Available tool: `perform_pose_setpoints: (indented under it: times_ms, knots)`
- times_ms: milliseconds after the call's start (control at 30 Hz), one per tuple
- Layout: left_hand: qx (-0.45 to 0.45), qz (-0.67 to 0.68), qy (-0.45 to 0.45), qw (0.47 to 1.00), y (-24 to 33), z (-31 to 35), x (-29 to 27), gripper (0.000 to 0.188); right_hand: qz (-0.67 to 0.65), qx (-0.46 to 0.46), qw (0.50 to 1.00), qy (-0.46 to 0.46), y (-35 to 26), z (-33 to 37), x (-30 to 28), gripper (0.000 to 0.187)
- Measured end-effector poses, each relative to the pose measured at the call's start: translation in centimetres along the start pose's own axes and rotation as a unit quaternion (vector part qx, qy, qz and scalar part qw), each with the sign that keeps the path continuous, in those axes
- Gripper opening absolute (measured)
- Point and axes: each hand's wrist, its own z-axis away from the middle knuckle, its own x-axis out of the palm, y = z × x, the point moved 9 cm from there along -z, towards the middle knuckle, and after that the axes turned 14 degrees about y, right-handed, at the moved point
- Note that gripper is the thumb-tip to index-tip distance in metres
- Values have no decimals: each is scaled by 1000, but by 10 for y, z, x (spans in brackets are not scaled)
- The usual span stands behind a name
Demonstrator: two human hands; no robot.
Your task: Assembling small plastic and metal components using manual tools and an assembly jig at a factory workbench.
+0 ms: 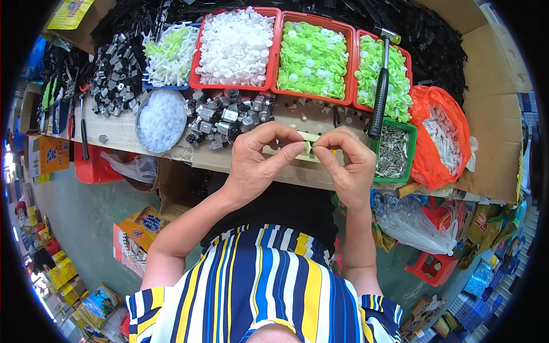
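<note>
Both hands meet at the front edge of the bench, fingertips nearly together. My left hand [258, 164] is closed in a pinch on a small pale green plastic piece [307, 147]. Thumb and forefinger of my right hand [350, 166] are pressed together beside it, on something too small to make out. A cream-coloured bar-shaped part [309, 136] lies just behind and under the fingertips, partly hidden by them. Left of my left hand is a heap of small grey and black motors [226, 117]. A green tray [413, 150] of thin metal pins stands right of my right hand.
Red trays of white caps [193, 80] and green discs [275, 86] line the back. A black-handled hammer [380, 94] leans across the rightmost red tray. An orange-red bag [420, 171] of white parts sits right. A round dish [139, 140] of translucent pieces stands left, near another motor pile [117, 68].
</note>
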Motion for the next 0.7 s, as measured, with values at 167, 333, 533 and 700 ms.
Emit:
perform_pose_setpoints:
  times_ms: [167,333,533,700]
  knots:
    - [-110,-4,-82,991,-22,13,0,10,8,0,998,-57,0,2,15,10]
    - [-142,50,-80,985,-30,19,-3,10,53,-11,997,-55,-8,4,22,10]
    - [-184,137,-56,972,-37,27,-5,10,-2,43,999,-18,4,15,27,12]
    - [-183,177,-28,967,-41,34,-5,11,51,-61,997,-11,-4,21,30,17]
